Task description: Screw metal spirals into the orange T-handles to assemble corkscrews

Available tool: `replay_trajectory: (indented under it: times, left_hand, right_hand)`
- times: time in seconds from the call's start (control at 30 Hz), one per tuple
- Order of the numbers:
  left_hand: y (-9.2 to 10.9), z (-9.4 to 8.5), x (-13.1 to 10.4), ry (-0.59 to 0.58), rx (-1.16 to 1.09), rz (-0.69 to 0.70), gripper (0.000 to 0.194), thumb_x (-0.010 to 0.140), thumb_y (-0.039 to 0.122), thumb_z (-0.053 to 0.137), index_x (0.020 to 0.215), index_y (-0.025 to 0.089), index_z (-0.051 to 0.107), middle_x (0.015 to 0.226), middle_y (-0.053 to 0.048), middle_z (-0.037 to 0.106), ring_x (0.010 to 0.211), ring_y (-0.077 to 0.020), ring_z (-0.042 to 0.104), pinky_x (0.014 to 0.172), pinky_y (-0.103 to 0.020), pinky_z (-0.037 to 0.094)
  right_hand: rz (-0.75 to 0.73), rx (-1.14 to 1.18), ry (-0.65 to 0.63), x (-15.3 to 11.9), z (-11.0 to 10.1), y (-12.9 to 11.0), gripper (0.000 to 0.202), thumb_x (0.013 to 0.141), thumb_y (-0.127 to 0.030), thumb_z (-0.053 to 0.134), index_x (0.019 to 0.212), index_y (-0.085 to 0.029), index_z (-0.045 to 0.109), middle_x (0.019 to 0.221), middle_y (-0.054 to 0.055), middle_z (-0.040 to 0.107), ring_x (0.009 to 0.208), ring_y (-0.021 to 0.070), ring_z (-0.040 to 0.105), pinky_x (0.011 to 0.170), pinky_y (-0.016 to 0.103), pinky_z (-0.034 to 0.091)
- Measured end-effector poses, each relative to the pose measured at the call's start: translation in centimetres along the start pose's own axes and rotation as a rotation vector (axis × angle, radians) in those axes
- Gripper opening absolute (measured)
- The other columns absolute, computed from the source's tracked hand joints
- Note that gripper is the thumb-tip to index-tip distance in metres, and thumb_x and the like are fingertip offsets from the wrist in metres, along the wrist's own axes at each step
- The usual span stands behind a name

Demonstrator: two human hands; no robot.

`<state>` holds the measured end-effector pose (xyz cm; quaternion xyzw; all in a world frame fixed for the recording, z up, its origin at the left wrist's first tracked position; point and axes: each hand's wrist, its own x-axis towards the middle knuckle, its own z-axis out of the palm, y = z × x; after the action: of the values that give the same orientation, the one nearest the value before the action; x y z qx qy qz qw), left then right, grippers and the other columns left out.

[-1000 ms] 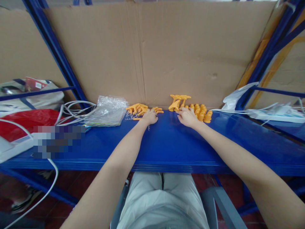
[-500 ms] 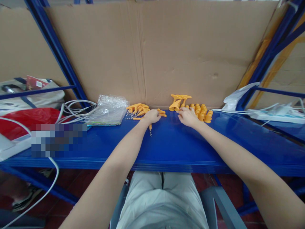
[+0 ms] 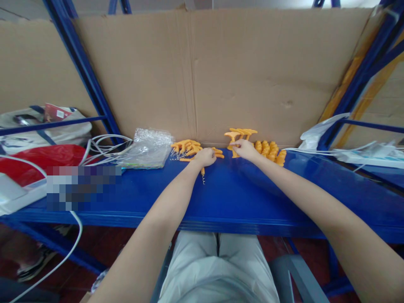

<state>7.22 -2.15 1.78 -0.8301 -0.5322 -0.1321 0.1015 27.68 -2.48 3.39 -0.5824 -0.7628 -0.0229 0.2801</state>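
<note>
My left hand is closed around an orange corkscrew, whose bare metal spiral points down toward the table's front. Beside it lies a pile of orange corkscrews with T-shaped handles and exposed spirals. My right hand pinches the stem of an upright corkscrew with a flared base. Right behind that one stands a row of similar upright corkscrews, handles level. Several orange bell-shaped bases stand grouped to the right of my right hand.
Clear plastic bags lie left of the pile, next to white cables and a red bag. A cardboard sheet closes off the back of the blue table. White plastic wrapping sits at right.
The corkscrew at my right hand was tilted and now stands upright beside the row. My left hand keeps its hold. The whole view has shifted slightly.
</note>
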Motion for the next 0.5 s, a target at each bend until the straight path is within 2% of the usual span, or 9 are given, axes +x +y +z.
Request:
replay_trajectory:
  times: [0.1, 0.27, 0.5]
  left_hand:
    - [0.0, 0.1, 0.0, 0.006, -0.017, 0.005, 0.028, 0.091, 0.021, 0.053, 0.096, 0.018, 0.08, 0.105, -0.011, 0.081, 0.102, -0.0264, 0.075, 0.092, -0.037, 0.058]
    - [0.2, 0.0, -0.1, 0.002, -0.025, 0.027, 0.029, 0.093, 0.022, 0.052, 0.092, 0.016, 0.081, 0.111, -0.013, 0.079, 0.107, -0.0292, 0.074, 0.095, -0.041, 0.057]
    - [0.4, -0.1, -0.2, 0.0, -0.009, 0.02, 0.03, 0.093, 0.02, 0.051, 0.097, 0.017, 0.081, 0.112, -0.012, 0.08, 0.109, -0.0289, 0.074, 0.097, -0.041, 0.057]
  right_hand:
    - [0.025, 0.071, -0.011, 2.3, 1.0, -0.6, 0.046, 0.091, -0.008, 0.051, 0.129, -0.016, 0.076, 0.126, 0.01, 0.076, 0.113, 0.0228, 0.073, 0.1, 0.033, 0.056]
    - [-0.011, 0.063, 0.023, 5.5, 2.8, -1.4, 0.049, 0.087, -0.004, 0.05, 0.127, -0.016, 0.077, 0.125, 0.012, 0.076, 0.116, 0.0247, 0.073, 0.102, 0.035, 0.056]
    - [0.019, -0.001, -0.009, 7.5, 4.3, -1.6, 0.05, 0.087, -0.004, 0.05, 0.131, -0.006, 0.073, 0.13, 0.019, 0.073, 0.124, 0.0255, 0.069, 0.11, 0.032, 0.05]
